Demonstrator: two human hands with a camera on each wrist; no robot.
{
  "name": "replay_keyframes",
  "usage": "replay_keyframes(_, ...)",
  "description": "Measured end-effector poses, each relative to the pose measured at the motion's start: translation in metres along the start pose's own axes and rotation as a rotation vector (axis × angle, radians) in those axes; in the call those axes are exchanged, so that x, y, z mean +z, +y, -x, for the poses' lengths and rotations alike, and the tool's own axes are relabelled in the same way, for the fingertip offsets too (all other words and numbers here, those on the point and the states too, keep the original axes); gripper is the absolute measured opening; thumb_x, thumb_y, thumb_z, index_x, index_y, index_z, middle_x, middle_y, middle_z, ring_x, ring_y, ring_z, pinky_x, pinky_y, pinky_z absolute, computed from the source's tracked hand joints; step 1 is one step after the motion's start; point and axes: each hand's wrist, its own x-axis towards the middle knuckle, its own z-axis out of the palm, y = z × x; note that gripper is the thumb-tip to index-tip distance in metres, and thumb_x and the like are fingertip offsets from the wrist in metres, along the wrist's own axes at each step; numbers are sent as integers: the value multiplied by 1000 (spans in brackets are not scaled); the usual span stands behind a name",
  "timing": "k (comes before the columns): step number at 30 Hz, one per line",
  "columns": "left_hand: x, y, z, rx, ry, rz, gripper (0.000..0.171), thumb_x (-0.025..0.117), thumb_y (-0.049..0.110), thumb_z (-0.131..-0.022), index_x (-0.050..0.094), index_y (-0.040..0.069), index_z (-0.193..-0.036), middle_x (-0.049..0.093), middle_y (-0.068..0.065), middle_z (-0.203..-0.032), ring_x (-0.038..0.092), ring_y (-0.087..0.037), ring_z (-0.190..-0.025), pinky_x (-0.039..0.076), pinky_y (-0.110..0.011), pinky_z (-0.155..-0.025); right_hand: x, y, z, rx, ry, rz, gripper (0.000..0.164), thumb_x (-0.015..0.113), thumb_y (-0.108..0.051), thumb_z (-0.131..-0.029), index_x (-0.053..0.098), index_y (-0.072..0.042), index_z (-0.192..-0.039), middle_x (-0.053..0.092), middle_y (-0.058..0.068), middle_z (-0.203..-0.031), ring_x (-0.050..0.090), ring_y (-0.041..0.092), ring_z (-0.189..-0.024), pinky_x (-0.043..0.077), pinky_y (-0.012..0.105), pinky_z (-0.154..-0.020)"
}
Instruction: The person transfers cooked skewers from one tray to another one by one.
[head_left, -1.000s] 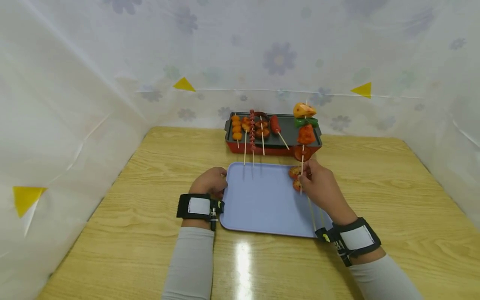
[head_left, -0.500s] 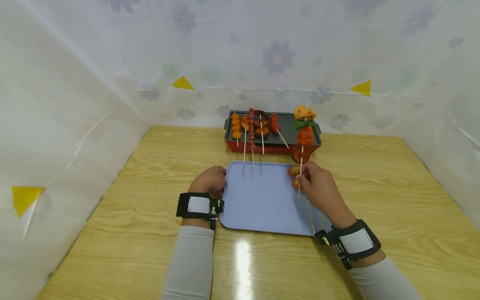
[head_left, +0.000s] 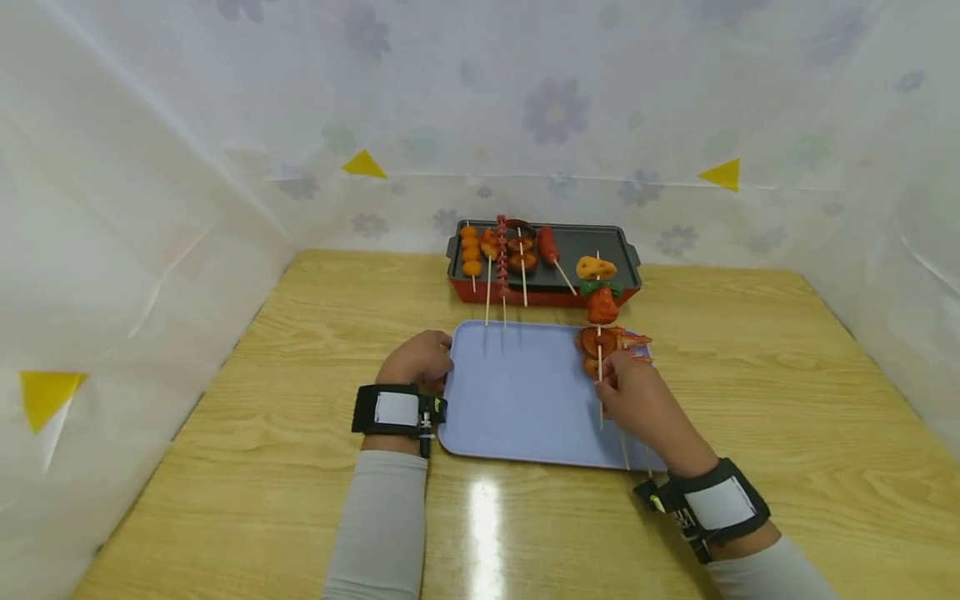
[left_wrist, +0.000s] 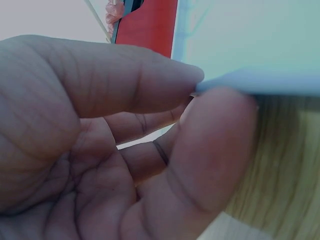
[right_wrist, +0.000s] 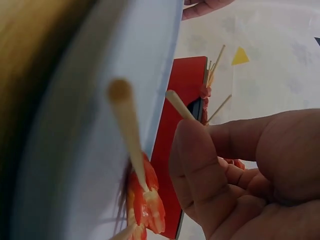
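My left hand [head_left: 417, 358] pinches the left edge of a pale blue tray [head_left: 517, 400]; in the left wrist view thumb and finger [left_wrist: 215, 145] meet at its rim. With my right hand [head_left: 641, 400] I grip the bare stick of a mixed vegetable-and-meat skewer [head_left: 602, 307]. It carries a yellow piece, a green piece, an orange-red chunk and a brown round slice. Its food end points away, over the tray's far right part. Shrimp skewers [right_wrist: 145, 205] lie on the tray's right side, partly hidden beneath my right hand.
Behind the tray stands a red grill box with a black top plate [head_left: 588, 250]. On it lie several skewers: orange balls [head_left: 470, 250], a notched red sausage strip [head_left: 502, 258], round brown slices [head_left: 522, 261] and a red sausage [head_left: 549, 244]. A patterned curtain [head_left: 480, 108] surrounds the wooden table [head_left: 315, 317].
My right hand has drawn the mixed skewer back toward me and lower, from in front of the grill to over the tray. The left hand stays at the tray edge.
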Motion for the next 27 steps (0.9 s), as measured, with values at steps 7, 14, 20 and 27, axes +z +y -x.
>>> replay_keyframes(7, 0, -2, -1, 15, -8, 3, 52, 51, -2, -90, 49, 0, -141, 63, -17, -99, 61, -20, -62, 52, -28, -56, 5, -1, 7, 50, -52, -3, 8, 58, -5, -95, 50, -2, -92, 56, 3, -64, 57, 15, -55, 43, 32, -50)
replay_keyframes(14, 0, -2, -2, 33, -9, -3, 52, 51, -2, -90, 48, 0, -142, 63, -17, -104, 63, -20, -65, 53, -29, -57, 4, -7, 13, 84, -98, 26, 10, 60, -4, -92, 52, -4, -89, 56, 3, -63, 55, 16, -54, 41, 33, -50)
replay_keyframes(20, 0, -2, -2, 28, -13, -12, 53, 51, -1, -90, 48, 0, -143, 63, -16, -100, 62, -20, -65, 53, -28, -57, 5, -8, 18, 72, -120, 37, 8, 60, -3, -92, 53, -5, -88, 55, 2, -63, 55, 14, -53, 42, 32, -50)
replay_keyframes(27, 0, -2, -2, 37, -10, -21, 51, 49, -1, -90, 50, 0, -141, 64, -16, -97, 62, -20, -65, 51, -27, -56, 7, -8, 18, 68, -151, 53, 8, 58, -1, -91, 54, -4, -85, 55, 2, -63, 53, 15, -52, 40, 31, -49)
